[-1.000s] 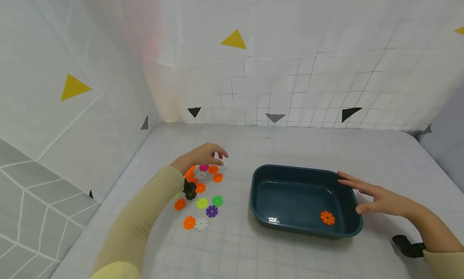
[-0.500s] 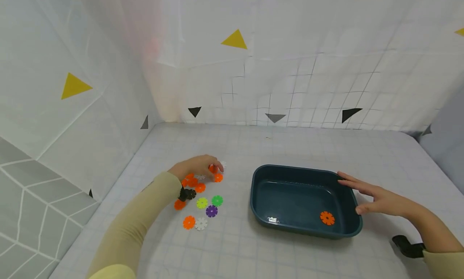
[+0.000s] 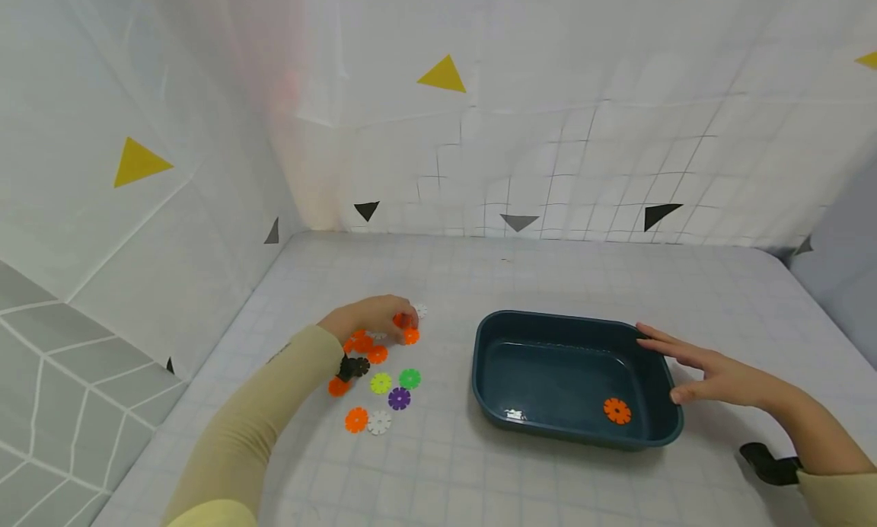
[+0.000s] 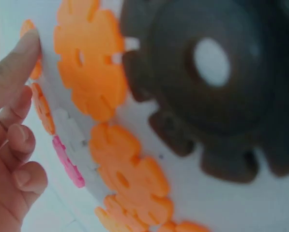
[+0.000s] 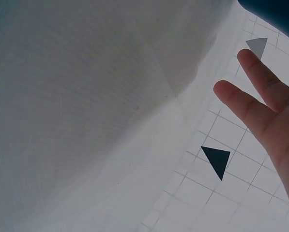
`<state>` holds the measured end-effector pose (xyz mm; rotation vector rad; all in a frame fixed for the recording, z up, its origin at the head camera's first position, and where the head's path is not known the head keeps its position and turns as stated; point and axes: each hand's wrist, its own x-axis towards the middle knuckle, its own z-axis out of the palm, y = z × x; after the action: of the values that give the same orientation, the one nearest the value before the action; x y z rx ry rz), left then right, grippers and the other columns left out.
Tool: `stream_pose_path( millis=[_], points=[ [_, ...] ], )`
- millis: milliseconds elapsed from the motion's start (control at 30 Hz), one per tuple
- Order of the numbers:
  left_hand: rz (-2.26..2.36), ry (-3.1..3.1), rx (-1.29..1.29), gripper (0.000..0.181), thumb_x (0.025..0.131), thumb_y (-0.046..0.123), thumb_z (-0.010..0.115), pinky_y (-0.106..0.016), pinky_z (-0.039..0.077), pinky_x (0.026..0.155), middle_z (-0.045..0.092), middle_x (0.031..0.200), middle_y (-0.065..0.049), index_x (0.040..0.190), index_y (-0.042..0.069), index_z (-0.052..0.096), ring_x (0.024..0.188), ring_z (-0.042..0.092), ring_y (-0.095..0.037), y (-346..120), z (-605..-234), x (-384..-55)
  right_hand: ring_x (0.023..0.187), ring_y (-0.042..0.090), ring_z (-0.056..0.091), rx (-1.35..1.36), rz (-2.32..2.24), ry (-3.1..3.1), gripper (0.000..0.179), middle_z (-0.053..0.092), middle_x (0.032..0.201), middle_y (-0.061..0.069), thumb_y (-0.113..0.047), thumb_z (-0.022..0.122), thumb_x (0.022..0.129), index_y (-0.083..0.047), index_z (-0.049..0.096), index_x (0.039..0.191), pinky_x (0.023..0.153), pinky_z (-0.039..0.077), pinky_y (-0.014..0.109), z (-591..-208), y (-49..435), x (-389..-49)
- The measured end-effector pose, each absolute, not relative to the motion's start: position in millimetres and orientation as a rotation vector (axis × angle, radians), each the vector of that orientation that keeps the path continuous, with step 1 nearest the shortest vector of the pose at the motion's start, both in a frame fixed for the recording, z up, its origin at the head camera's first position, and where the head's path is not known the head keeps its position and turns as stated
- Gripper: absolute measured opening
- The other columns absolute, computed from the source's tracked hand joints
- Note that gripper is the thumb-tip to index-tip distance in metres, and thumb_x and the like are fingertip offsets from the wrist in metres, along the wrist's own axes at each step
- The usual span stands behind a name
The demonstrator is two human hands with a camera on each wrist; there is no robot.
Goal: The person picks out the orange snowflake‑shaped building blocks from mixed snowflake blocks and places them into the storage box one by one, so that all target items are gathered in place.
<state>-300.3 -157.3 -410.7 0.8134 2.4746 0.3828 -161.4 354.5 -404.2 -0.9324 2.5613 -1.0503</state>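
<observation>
My left hand (image 3: 377,316) is over the far part of a loose group of notched plastic snowflake discs, with thumb and fingers at an orange snowflake disc (image 3: 411,336). In the left wrist view, the thumb lies against that orange snowflake disc (image 4: 36,70) and the lower fingers are curled; the index fingertip is hidden. At the right end of a dark teal tray (image 3: 548,428), my right hand (image 3: 726,378) has its fingers spread, touching the rim. Another orange disc (image 3: 617,411) lies in the tray. Two straight fingers (image 5: 253,108) show in the right wrist view.
Nearer on the table lie a green disc (image 3: 409,378), a purple disc (image 3: 400,398), a yellow disc (image 3: 381,383) and a white disc (image 3: 379,423). Another white disc (image 3: 421,311) is just beyond the left hand. A white curtain (image 3: 548,131) rises behind the table.
My left hand has come down and slightly nearer, from above the far discs to the orange disc, where it has hardly moved for half a second. The right hand has stayed at the tray.
</observation>
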Motion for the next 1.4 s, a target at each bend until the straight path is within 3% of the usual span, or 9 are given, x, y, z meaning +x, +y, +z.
stream_pose_path(
  millis=[567, 767, 933, 1233, 1400],
  points=[
    [0.361, 2.494, 0.831, 0.019, 0.081, 0.020, 0.070, -0.028, 0.043, 0.081, 0.055, 0.090, 0.008, 0.093, 0.027, 0.058, 0.089, 0.049, -0.013, -155, -407, -294, 0.121, -0.026, 0.008, -0.907, -1.050, 2.563, 0.067, 0.009, 0.143, -0.033, -0.006, 0.064, 0.079, -0.008, 0.035, 0.139, 0.073, 0.025, 0.077, -404, 353, -161],
    [0.406, 2.494, 0.810, 0.019, 0.083, 0.015, 0.067, -0.029, 0.044, 0.079, 0.056, 0.091, 0.008, 0.093, 0.031, 0.062, 0.089, 0.049, -0.015, -159, -406, -296, 0.121, -0.026, 0.008, -0.909, -1.052, 2.562, 0.067, 0.009, 0.143, -0.033, -0.006, 0.065, 0.079, -0.007, 0.036, 0.139, 0.073, 0.025, 0.077, -404, 354, -161],
    [0.474, 2.464, 0.805, 0.020, 0.084, 0.011, 0.065, -0.028, 0.045, 0.073, 0.057, 0.087, 0.004, 0.094, 0.028, 0.067, 0.084, 0.050, -0.016, -163, -405, -298, 0.121, -0.026, 0.008, -0.906, -1.049, 2.565, 0.067, 0.008, 0.143, -0.034, -0.006, 0.065, 0.079, -0.007, 0.036, 0.139, 0.073, 0.025, 0.077, -404, 354, -161],
    [0.597, 2.426, 0.838, 0.028, 0.090, 0.012, 0.057, -0.026, 0.043, 0.070, 0.057, 0.093, -0.001, 0.117, 0.019, 0.062, 0.083, 0.048, -0.017, -160, -393, -298, 0.121, -0.025, 0.009, -0.915, -1.052, 2.563, 0.067, 0.008, 0.143, -0.033, -0.006, 0.064, 0.079, -0.007, 0.036, 0.139, 0.073, 0.026, 0.077, -404, 355, -161],
    [0.687, 2.424, 0.827, 0.029, 0.090, 0.015, 0.057, -0.026, 0.044, 0.066, 0.057, 0.096, -0.004, 0.119, 0.016, 0.061, 0.079, 0.049, -0.019, -154, -384, -300, 0.120, -0.026, 0.009, -0.899, -1.053, 2.562, 0.066, 0.009, 0.143, -0.034, -0.007, 0.064, 0.079, -0.008, 0.036, 0.139, 0.073, 0.026, 0.077, -405, 355, -161]
  ],
)
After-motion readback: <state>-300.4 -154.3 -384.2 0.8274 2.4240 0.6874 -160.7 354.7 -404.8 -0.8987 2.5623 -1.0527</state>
